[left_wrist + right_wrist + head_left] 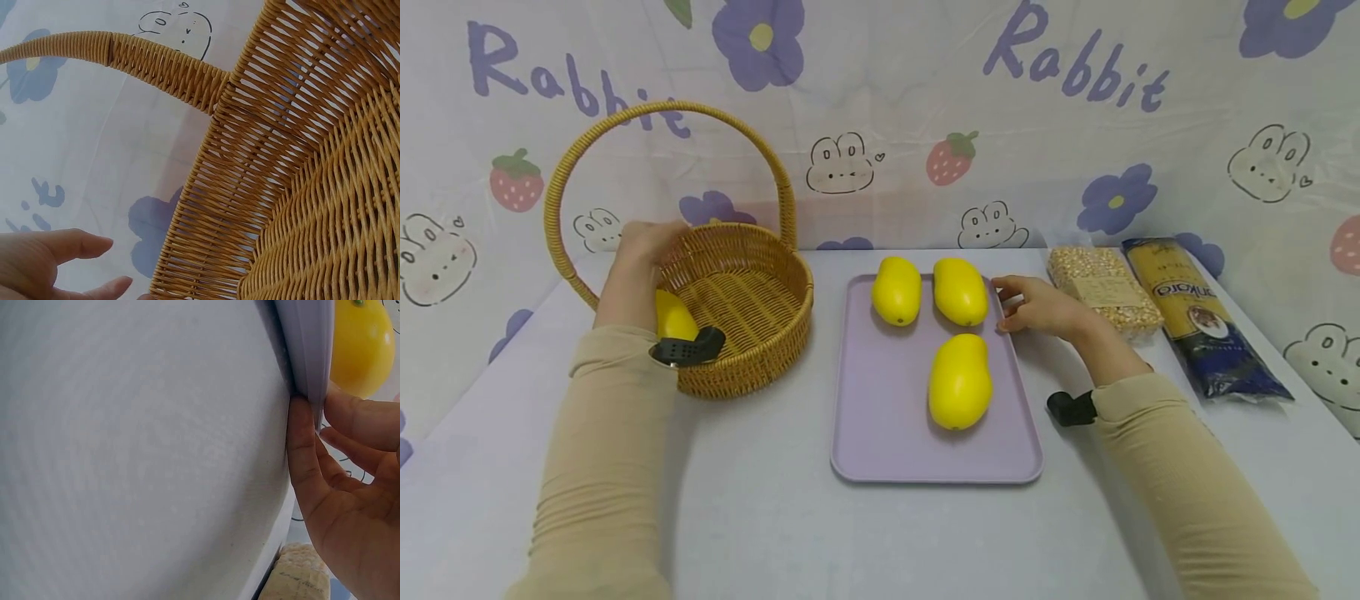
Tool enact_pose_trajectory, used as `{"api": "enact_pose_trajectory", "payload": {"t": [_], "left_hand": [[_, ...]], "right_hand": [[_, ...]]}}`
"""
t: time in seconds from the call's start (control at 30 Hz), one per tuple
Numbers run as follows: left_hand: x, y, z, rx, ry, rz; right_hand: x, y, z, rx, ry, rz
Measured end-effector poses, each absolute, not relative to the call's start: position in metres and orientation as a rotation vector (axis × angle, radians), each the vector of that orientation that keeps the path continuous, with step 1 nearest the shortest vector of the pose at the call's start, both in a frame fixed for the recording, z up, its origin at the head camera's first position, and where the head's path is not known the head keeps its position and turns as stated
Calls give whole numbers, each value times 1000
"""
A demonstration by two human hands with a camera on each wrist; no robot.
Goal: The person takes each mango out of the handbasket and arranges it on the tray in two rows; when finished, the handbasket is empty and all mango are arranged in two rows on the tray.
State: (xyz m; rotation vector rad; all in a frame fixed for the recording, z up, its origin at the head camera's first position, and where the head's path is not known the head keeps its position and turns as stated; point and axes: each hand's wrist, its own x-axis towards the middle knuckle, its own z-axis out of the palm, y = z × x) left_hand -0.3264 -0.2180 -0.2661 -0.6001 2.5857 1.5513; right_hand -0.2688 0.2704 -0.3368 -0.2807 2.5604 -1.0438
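At the back left of the wicker basket (782,358), my left hand (643,258) is beside the rim. In the left wrist view its thumb and fingers (81,247) are spread apart outside the basket wall. A yellow mango (674,317) shows inside the basket, partly hidden by my left wrist. My right hand (1037,308) pinches the right edge of the lilac tray (880,433) near its back corner, thumb on the upper side and a finger beneath. On the tray lie a back-left mango (897,292), a back-right mango (961,292) and a front mango (960,383).
A clear bag of corn kernels (1105,292) and a gold and blue packet (1210,321) lie to the right of my right hand. The basket's tall arched handle (677,107) rises above it. A printed cloth (887,108) hangs behind the white table (760,508).
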Motion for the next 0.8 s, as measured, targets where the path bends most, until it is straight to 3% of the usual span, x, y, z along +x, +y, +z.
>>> {"api": "enact_pose_trajectory", "payload": {"t": [0.37,0.8], "left_hand": [[-321,-223,-265,-350,2500,1207],[-320,-218,-268,-212,2236,1146]], "right_hand": [[-270,270,-336,-280,2555,-1041],[-270,270,-336,-273,2563,-1031]]}}
